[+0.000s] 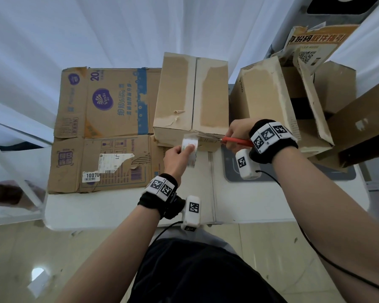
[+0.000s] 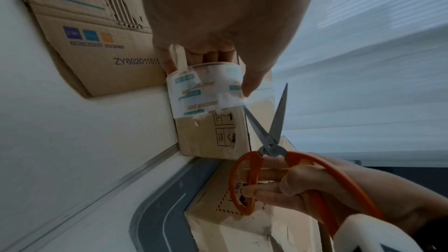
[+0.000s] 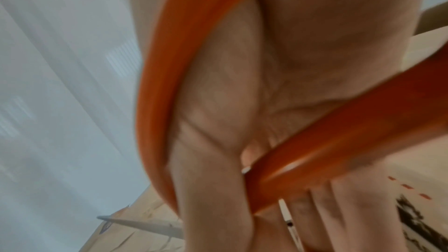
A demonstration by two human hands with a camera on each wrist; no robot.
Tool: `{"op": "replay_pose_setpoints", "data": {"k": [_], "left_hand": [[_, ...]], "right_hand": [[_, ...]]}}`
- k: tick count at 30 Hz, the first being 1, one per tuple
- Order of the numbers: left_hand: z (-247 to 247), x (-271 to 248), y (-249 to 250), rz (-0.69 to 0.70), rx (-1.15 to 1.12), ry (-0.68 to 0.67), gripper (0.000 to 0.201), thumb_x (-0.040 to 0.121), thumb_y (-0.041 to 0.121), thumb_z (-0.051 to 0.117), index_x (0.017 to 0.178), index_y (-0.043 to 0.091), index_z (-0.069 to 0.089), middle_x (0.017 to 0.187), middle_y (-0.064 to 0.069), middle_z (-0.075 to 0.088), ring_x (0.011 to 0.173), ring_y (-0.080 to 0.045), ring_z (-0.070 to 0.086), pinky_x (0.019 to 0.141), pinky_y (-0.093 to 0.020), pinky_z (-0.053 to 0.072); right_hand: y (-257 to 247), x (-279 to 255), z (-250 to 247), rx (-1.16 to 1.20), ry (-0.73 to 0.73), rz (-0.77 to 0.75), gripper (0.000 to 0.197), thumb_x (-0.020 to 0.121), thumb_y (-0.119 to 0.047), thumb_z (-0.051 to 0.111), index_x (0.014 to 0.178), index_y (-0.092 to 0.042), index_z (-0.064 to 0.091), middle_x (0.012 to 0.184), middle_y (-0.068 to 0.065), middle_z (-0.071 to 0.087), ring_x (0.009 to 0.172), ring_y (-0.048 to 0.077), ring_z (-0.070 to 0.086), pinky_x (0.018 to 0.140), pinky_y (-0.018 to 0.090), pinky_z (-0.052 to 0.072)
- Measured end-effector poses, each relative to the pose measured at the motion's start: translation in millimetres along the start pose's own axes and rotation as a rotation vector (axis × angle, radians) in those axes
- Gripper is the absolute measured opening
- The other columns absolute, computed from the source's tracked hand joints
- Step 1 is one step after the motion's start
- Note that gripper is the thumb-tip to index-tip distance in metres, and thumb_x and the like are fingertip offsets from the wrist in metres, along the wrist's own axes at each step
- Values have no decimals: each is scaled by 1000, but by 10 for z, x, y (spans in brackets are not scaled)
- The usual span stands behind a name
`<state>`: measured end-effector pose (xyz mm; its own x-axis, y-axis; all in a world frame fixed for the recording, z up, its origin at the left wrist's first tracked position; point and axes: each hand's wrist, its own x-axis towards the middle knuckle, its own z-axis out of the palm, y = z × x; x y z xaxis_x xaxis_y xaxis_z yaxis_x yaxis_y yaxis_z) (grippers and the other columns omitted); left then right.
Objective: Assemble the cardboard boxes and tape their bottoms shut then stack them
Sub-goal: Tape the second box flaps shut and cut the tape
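Cardboard box sits flaps-up mid-table. Left hand pinches the clear tape roll at its near edge; right hand grips orange scissors, blades apart. Keep strip taut, cut close to roll w/ one clean snip, then press end down.

Upright brown box, flaps closed; flattened printed box beside it.

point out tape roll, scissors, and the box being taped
tape roll (image 2: 206, 91), left wrist view, on its printed outer wrap.
scissors (image 2: 271, 145), left wrist view, on the blade pivot.
box being taped (image 1: 193, 95), head view, on its top flaps.
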<state>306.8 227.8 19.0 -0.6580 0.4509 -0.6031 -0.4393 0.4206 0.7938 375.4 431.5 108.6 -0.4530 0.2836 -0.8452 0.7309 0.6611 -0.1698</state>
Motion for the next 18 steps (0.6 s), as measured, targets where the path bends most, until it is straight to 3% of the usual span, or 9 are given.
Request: {"op": "replay_pose_setpoints", "data": {"k": [7,12,18], "left_hand": [[13,-22,9,-1,15,24,24,88,34,68,78,12,66,82,-9,64,77,-22,55,72,-32,44],[13,-52,26,5,15,18,25,89,33,68,80,10,65,82,-9,65,76,-21,56,72,-31,44],[-5,-53,60,1,9,-2,28,90,33,68,95,5,71,99,-17,72,83,-22,64,78,-35,53]], "right_hand": [[106,-2,11,-66,4,39,9,72,-15,66,73,-12,73,65,4,59,61,20,51,61,28,44],[43,89,-7,-123,16,54,30,75,-19,68,99,-4,76,72,3,62,65,19,52,62,28,45],[-198,184,-84,-191,2,18,11,84,-22,67,84,-11,69,74,4,60,64,19,52,61,26,44]]}}
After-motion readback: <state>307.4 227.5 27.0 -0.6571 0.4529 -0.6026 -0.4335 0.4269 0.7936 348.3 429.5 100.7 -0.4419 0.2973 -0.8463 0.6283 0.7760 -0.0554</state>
